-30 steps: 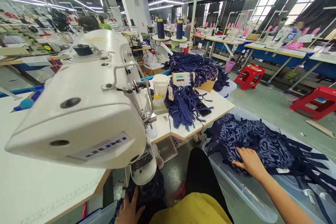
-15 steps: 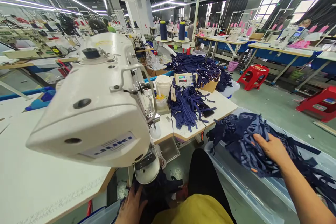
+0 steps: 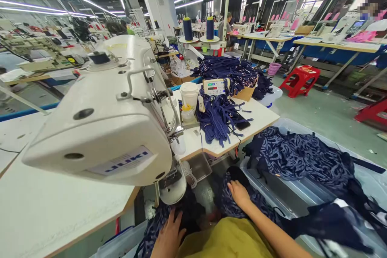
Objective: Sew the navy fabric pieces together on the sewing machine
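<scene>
A navy garment with a wavy light-blue pattern (image 3: 228, 203) lies across my right knee, its dark straps trailing toward the bin on the right. My right hand (image 3: 240, 197) is closed on it, fingertips curled into the cloth. At the lower left, my left hand (image 3: 169, 231) rests with fingers spread on more dark patterned cloth (image 3: 151, 227), just below the needle end of the white sewing machine (image 3: 105, 141). A pile of the same patterned garments (image 3: 305, 155) fills the clear plastic bin (image 3: 272, 195) to my right.
On the machine table (image 3: 256, 115) are a bundle of navy straps (image 3: 216, 125), a white tub (image 3: 190, 94), a control panel (image 3: 215, 87) and a phone (image 3: 243, 123). Another clear bin (image 3: 123, 238) stands at lower left. Red stools (image 3: 302, 78) stand on the floor beyond.
My right hand has moved left from the bin to my knee, bringing a patterned garment with it. My left hand has shifted slightly right. The view has turned a little.
</scene>
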Available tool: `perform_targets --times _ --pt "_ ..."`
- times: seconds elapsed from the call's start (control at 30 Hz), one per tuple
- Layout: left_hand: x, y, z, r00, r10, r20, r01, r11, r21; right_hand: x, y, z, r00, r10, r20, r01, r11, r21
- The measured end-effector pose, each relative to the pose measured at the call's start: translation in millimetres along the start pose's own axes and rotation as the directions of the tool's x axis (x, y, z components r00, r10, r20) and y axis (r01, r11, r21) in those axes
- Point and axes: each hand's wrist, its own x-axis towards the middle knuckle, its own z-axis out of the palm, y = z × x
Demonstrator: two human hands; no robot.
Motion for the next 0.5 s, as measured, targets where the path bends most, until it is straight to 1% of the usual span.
perform_targets --times 0.07,0.13,0.2,0.27,0.33,0.4,0.43,0.5 --pt "-6.1 2.7 -2.8 1.0 -0.007 -0.001 0.007 0.999 -0.048 3.4 7.4 8.6 0.997 -0.074 0.032 0.074 0.997 -0.022" --pt "-11.4 6.0 -6.5 1.0 -0.009 -0.003 0.008 0.993 -0.121 4.6 14.8 9.4 0.986 -0.153 0.062 0.155 0.988 -0.02" --pt "-15.7 11.3 -11.4 1.0 0.011 0.0 -0.011 0.975 -0.223 4.6 21.0 4.4 0.967 -0.237 0.09 0.237 0.971 0.011" --pt "-19.1 19.6 -16.6 0.998 0.069 0.005 -0.062 0.934 -0.353 3.8 25.4 -6.0 0.947 -0.31 0.088 0.305 0.95 0.064" --pt "-21.4 31.7 -20.5 0.986 0.164 0.011 -0.137 0.854 -0.501 1.2 27.7 -22.1 0.937 -0.347 0.045 0.339 0.933 0.123" --pt "-22.2 47.5 -20.8 0.96 0.278 0.026 -0.193 0.73 -0.656 -5.1 26.9 -43.2 0.938 -0.346 -0.008 0.342 0.924 0.173" --pt "-21.7 56.5 -19.1 0.943 0.331 0.04 -0.199 0.655 -0.729 -10.3 24.7 -55.0 0.937 -0.349 -0.02 0.346 0.917 0.197" --pt "-18.7 76.0 -12.5 0.911 0.405 0.078 -0.147 0.494 -0.857 -24.5 16.5 -78.9 0.926 -0.377 -0.014 0.369 0.898 0.239"
